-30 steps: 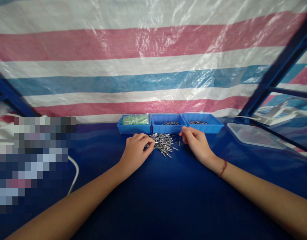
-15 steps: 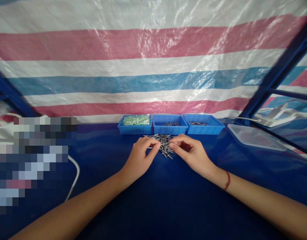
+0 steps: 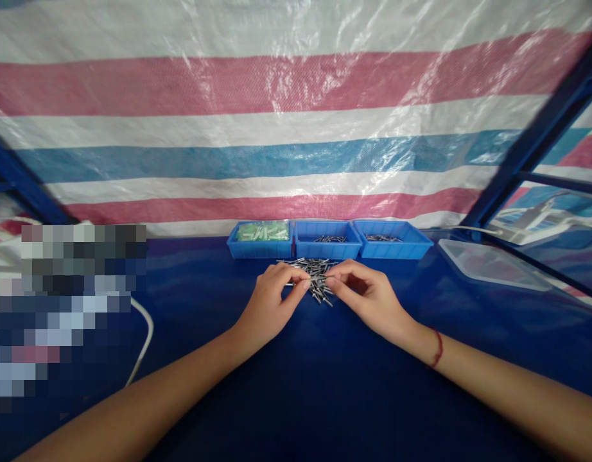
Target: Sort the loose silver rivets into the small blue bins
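Note:
A loose pile of slim metal rivets point(image 3: 320, 292), silver and dark, lies on the blue table in front of the bins. Over it, my left hand point(image 3: 282, 290) pinches one end of a thin rivet point(image 3: 318, 278) between thumb and forefinger. The thumb and forefinger of my right hand point(image 3: 361, 289) are closed at the other end of that rivet. It lies roughly level between the two sets of fingertips, whose grip partly covers it.
Behind the pile stand a blue bin point(image 3: 260, 250) with green-and-silver pieces and two blue bins point(image 3: 329, 251) point(image 3: 397, 249) with small metal parts. A clear plastic lid point(image 3: 493, 266) lies right; a white cable point(image 3: 149, 327) runs left, beside a blurred-out area. Striped sheeting point(image 3: 296, 154) hangs behind.
My left fingertips have shifted slightly right, and the rivet between the hands shows a little more clearly. My right hand has hardly moved.

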A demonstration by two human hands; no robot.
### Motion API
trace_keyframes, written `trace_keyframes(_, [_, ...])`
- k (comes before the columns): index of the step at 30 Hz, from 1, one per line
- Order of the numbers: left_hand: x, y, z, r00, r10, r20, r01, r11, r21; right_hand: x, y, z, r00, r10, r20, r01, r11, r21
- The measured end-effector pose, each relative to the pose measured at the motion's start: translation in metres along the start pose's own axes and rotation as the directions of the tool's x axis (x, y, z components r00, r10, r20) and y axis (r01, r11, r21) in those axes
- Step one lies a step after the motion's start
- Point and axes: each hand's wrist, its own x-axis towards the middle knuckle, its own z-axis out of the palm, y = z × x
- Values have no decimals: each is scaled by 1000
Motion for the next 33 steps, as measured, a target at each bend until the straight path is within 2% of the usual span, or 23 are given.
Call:
trace_keyframes(7, [-2,5,-1,995,87,44,-88,996,16,-1,-2,0,999,-22,32,24,999,-47])
trace_keyframes(14, [-1,6,-2,998,69,13,-69,998,4,0,-4,-1,998,-10,57,15,995,-96])
trace_keyframes(19, [-2,9,-3,996,80,-27,-80,997,-6,2,-4,-2,989,-74,126,101,969,-225])
trace_keyframes(22, [-4,9,-4,995,93,-28,-93,996,5,1,-6,-2,972,-125,200,172,956,-239])
trace_keyframes(24, [-4,9,-4,995,94,-21,-94,995,18,0,-5,-1,966,-126,228,178,957,-228])
trace_keyframes(26, [-4,8,-3,997,82,-10,-82,996,28,1,-2,-2,984,-63,167,98,973,-209])
trace_keyframes(28, [-4,6,-2,998,65,-2,-65,997,34,6,4,-6,999,50,8,-48,986,-157])
trace_keyframes(29, [-4,5,-2,998,59,2,-59,998,38,9,8,-10,990,109,-93,-120,986,-115])
trace_keyframes(31, [-4,4,-1,998,63,12,-63,997,54,18,18,-20,935,215,-281,-223,975,5])
trace_keyframes(33, [-4,3,0,997,75,29,-77,994,76,27,26,-32,848,327,-416,-277,944,177])
